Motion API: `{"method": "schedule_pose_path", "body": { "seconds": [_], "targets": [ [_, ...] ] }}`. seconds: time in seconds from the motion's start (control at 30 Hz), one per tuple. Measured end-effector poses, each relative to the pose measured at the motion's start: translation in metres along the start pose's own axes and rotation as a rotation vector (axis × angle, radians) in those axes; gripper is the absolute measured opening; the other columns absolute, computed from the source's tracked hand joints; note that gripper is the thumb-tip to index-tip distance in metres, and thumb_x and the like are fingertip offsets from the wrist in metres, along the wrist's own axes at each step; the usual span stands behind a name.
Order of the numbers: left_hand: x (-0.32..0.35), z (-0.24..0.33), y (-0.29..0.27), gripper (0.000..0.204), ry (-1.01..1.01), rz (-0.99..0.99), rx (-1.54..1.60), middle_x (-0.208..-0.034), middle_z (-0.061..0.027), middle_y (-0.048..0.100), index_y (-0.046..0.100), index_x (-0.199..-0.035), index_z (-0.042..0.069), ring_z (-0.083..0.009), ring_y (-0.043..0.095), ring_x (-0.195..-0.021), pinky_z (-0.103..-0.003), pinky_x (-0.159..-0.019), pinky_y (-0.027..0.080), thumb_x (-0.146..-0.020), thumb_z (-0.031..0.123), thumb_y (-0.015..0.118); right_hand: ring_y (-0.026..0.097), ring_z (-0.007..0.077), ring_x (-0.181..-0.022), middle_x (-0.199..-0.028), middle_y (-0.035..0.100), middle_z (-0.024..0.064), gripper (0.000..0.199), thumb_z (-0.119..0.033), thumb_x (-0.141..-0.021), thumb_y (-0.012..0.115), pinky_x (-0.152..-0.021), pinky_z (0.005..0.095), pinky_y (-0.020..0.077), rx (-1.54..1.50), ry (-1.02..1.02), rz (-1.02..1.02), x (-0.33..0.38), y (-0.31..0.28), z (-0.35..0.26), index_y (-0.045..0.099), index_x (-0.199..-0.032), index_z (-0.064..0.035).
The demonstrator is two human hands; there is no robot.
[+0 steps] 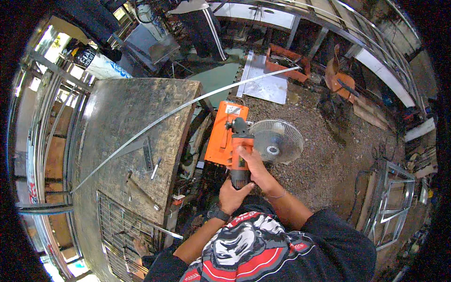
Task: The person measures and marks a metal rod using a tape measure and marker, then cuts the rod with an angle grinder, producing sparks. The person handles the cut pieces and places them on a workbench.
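Right hand [252, 163]: thumb closed over the grinder's [242, 141] orange body; I cannot see its other fingers. Left hand [232, 196]: closed around the grinder's black rear end. Grinder sits at centre, in front of the orange base [219, 134] in my view; whether they touch, I cannot tell. Fan [282, 137] just right. Metal strip [199, 97] crosses the bench [122, 103] and runs out past the base. On bench: hammer [143, 191], marker [156, 168], grille [107, 221].
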State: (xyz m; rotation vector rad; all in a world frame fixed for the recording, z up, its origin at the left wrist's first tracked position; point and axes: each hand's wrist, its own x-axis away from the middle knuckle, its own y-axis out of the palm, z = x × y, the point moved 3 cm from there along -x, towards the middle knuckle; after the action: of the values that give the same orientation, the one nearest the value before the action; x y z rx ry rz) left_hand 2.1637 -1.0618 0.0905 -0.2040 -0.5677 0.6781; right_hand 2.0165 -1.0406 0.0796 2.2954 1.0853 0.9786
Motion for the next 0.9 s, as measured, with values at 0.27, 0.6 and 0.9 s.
{"method": "schedule_pose_path", "body": {
  "seconds": [0.27, 0.6, 0.9],
  "targets": [
    [-0.013, -0.010, -0.035, 0.104, 0.126, -0.393, 0.138, -0.143, -0.0237, 0.051, 0.031, -0.152, -0.002, -0.0301, 0.052, -0.132, -0.038, -0.110, 0.040, -0.075, 0.042, 0.085, 0.066, 0.0227, -0.072, -0.087, 0.063, 0.0069, 0.034, -0.026, -0.085, 0.072, -0.065, 0.0378, 0.0586, -0.020, 0.021, 0.220, -0.011, -0.013, 0.007, 0.057, -0.109, -0.0087],
    [-0.036, -0.057, -0.058, 0.074, 0.163, -0.443, 0.343, -0.134, -0.0240, 0.058, 0.041, -0.144, -0.002, -0.0328, 0.059, -0.121, -0.038, -0.103, 0.045, -0.081, 0.016, 0.076, 0.064, 0.0244, -0.070, -0.085, 0.062, 0.0115, 0.040, -0.037, -0.087, 0.069, -0.063, 0.0392, 0.0579, 0.000, 0.068, 0.276, -0.053, -0.010, 0.036, 0.054, -0.106, -0.0056],
    [-0.052, -0.085, -0.112, 0.069, 0.093, -0.215, 0.119, -0.124, -0.0250, 0.064, 0.052, -0.137, -0.001, -0.0344, 0.064, -0.112, -0.038, -0.098, 0.049, -0.077, 0.022, 0.079, 0.064, 0.0242, -0.068, -0.082, 0.061, 0.0084, 0.042, -0.040, -0.085, 0.069, -0.061, 0.0401, 0.0566, 0.089, -0.025, 0.417, -0.080, 0.035, 0.059, 0.055, -0.104, -0.0057]
  ]
}}
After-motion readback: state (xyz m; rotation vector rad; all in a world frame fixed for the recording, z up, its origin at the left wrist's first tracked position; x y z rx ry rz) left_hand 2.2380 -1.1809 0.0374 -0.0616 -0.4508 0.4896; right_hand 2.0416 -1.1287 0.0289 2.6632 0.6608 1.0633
